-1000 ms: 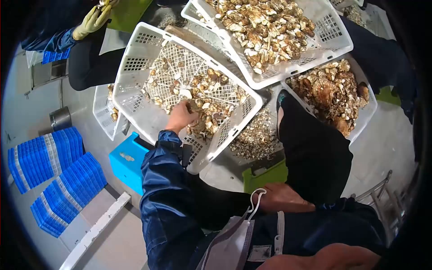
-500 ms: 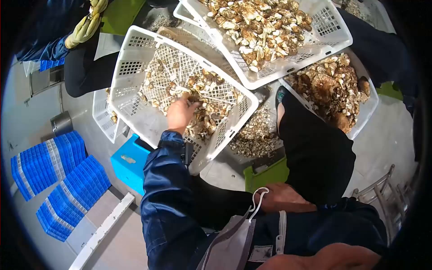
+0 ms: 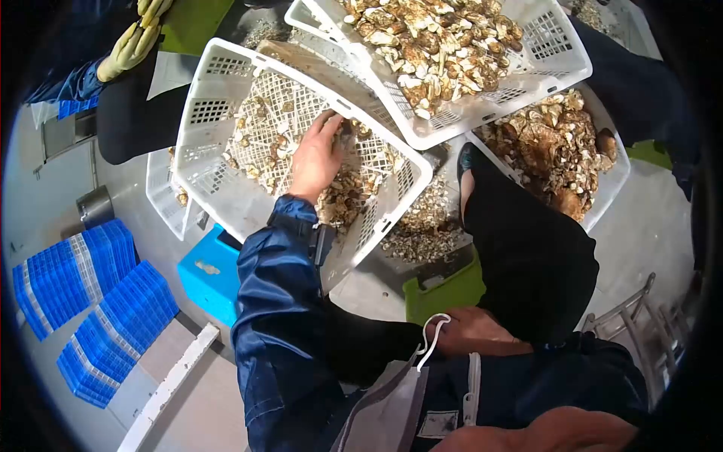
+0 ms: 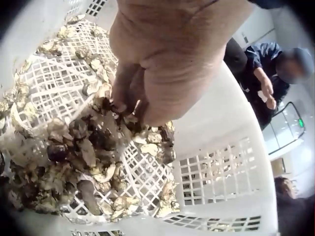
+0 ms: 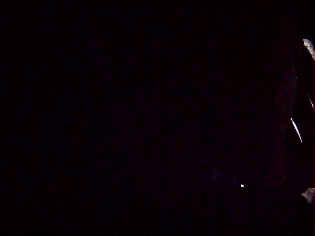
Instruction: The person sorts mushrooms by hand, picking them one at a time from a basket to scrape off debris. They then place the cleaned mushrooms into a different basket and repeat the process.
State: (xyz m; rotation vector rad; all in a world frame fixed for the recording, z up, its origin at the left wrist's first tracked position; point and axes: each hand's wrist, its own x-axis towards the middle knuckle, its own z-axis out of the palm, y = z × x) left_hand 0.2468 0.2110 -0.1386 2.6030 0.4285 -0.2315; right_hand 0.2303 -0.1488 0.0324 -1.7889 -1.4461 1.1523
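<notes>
My left hand (image 3: 316, 160) reaches into a white slatted basket (image 3: 226, 162), its fingers stretched toward the far wall. Rough brown-and-cream shells, oyster-like in look, lie in a loose heap (image 3: 348, 197) beneath and beside it. In the left wrist view the hand (image 4: 167, 64) points down, its fingertips right at a clump of dark shells (image 4: 98, 142); the palm side is partly hidden. Against my lap rests my right hand (image 3: 474, 331), holding nothing visible, its fingertips partly covered. The right wrist view is almost wholly black.
A fuller basket (image 3: 497, 124) of shells overlaps at the back; another tub (image 3: 610, 188) of shell clumps stands right. Small shell bits (image 3: 425, 226) litter the floor. Blue crates (image 3: 75, 275), a light-blue stool (image 3: 207, 275) and a gloved person (image 3: 128, 53) are at left.
My left hand has moved from the near shell heap forward and slightly right, toward the basket's far wall. The gloved person's hands have shifted left. My right hand stays on my lap.
</notes>
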